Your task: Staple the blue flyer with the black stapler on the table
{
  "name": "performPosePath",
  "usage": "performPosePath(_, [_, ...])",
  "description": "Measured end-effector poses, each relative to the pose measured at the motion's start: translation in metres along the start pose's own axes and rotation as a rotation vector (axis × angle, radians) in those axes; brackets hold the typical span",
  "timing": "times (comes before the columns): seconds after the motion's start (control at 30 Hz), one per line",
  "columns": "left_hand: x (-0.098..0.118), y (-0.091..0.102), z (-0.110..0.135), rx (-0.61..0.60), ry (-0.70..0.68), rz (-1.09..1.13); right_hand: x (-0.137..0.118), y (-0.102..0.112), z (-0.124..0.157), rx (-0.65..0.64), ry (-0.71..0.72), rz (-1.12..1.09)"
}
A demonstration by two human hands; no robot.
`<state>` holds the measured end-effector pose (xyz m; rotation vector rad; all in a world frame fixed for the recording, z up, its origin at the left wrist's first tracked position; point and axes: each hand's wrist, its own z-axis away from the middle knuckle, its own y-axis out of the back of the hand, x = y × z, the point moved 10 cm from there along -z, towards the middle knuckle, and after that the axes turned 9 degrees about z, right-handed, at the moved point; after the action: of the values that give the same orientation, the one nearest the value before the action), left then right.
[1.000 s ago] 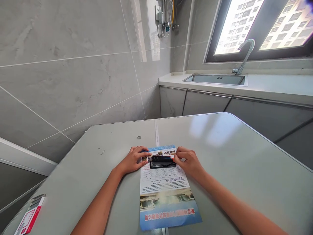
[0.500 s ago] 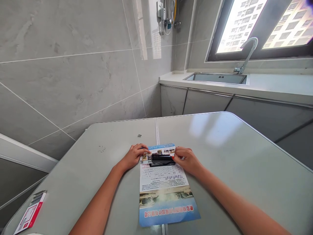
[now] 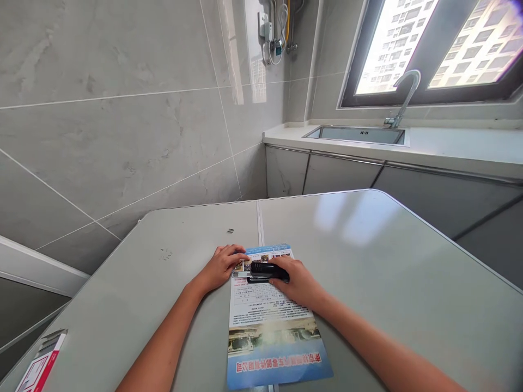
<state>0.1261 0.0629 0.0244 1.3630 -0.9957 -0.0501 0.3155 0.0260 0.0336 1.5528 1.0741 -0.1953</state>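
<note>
A black stapler point(image 3: 261, 270) lies across the upper part of a printed leaflet point(image 3: 278, 365) on the table. A silver metal piece sticks out at its left end. My right hand point(image 3: 297, 280) is closed around the stapler's right end, fingers over the top and thumb on the near side. My left hand point(image 3: 224, 265) rests at the leaflet's upper left edge, fingers stretched toward the stapler's silver end. Whether its fingertips touch the metal I cannot tell.
Small staple strips point(image 3: 230, 230) lie beyond my left hand on the pale table point(image 3: 359, 250). Tiny loose bits point(image 3: 165, 254) are scattered farther left. A red and white box point(image 3: 41, 362) sits at the lower left. Behind the table is a counter with a sink point(image 3: 355, 135).
My right hand has shifted left, from pinching at the stapler's right end to wrapping over its body. My left hand stays at the leaflet's edge. The view has shifted slightly.
</note>
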Motion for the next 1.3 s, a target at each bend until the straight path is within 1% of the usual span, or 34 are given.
performPosePath(0.07, [-0.001, 0.002, 0.0, 0.009, 0.003, 0.02, 0.001, 0.005, 0.001, 0.03, -0.009, -0.017])
performPosePath(0.13, [-0.001, 0.007, 0.0, 0.059, 0.009, 0.071, 0.0, 0.02, 0.002, 0.115, -0.016, -0.035])
performPosePath(0.2, [-0.002, 0.02, 0.0, 0.189, 0.032, 0.173, -0.003, 0.037, 0.004, 0.232, -0.006, -0.009])
performPosePath(0.27, [-0.004, 0.034, 0.002, 0.376, 0.07, 0.327, -0.014, 0.05, 0.009, 0.322, 0.075, 0.064])
performPosePath(0.33, [-0.005, 0.039, 0.005, 0.513, 0.121, 0.537, -0.029, 0.053, 0.015, 0.364, 0.19, 0.153])
performPosePath(0.37, [-0.005, 0.035, 0.005, 0.537, 0.152, 0.665, -0.035, 0.053, 0.018, 0.376, 0.237, 0.198])
performPosePath(0.43, [-0.005, 0.015, 0.002, 0.502, 0.26, 1.003, -0.045, 0.049, 0.024, 0.381, 0.308, 0.293])
performPosePath(0.5, [0.004, -0.016, -0.002, 0.337, 0.387, 1.36, -0.055, 0.043, 0.029, 0.361, 0.379, 0.403])
performPosePath(0.57, [0.017, -0.037, -0.003, 0.199, 0.462, 1.598, -0.066, 0.038, 0.034, 0.337, 0.466, 0.505])
performPosePath(0.63, [0.024, -0.047, -0.002, 0.117, 0.493, 1.732, -0.074, 0.035, 0.039, 0.313, 0.538, 0.553])
performPosePath(0.67, [0.024, -0.049, -0.002, 0.105, 0.5, 1.767, -0.076, 0.034, 0.04, 0.296, 0.56, 0.549])
performPosePath(0.73, [0.019, -0.05, 0.0, 0.125, 0.513, 1.794, -0.076, 0.033, 0.04, 0.251, 0.568, 0.499])
performPosePath(0.83, [0.01, -0.049, 0.001, 0.172, 0.527, 1.804, -0.071, 0.031, 0.039, 0.216, 0.519, 0.428])
performPosePath(0.87, [0.007, -0.049, 0.002, 0.183, 0.533, 1.811, -0.068, 0.033, 0.038, 0.234, 0.488, 0.418])
performPosePath(0.93, [-0.001, -0.047, 0.002, 0.237, 0.548, 1.821, -0.061, 0.042, 0.036, 0.337, 0.384, 0.406])
performPosePath(1.0, [-0.016, -0.039, 0.005, 0.366, 0.564, 1.821, -0.05, 0.057, 0.035, 0.478, 0.249, 0.378])
performPosePath(1.07, [-0.033, -0.027, 0.009, 0.539, 0.558, 1.833, -0.042, 0.064, 0.033, 0.55, 0.163, 0.308])
performPosePath(1.13, [-0.046, -0.014, 0.013, 0.695, 0.52, 1.849, -0.035, 0.061, 0.027, 0.516, 0.118, 0.189])
performPosePath(1.2, [-0.052, -0.003, 0.016, 0.793, 0.468, 1.832, -0.025, 0.048, 0.018, 0.405, 0.041, 0.053])
performPosePath(1.27, [-0.052, 0.005, 0.017, 0.831, 0.426, 1.767, -0.015, 0.029, 0.013, 0.271, -0.056, -0.05])
performPosePath(1.3, [-0.05, 0.006, 0.016, 0.822, 0.412, 1.724, -0.011, 0.019, 0.011, 0.209, -0.089, -0.081])
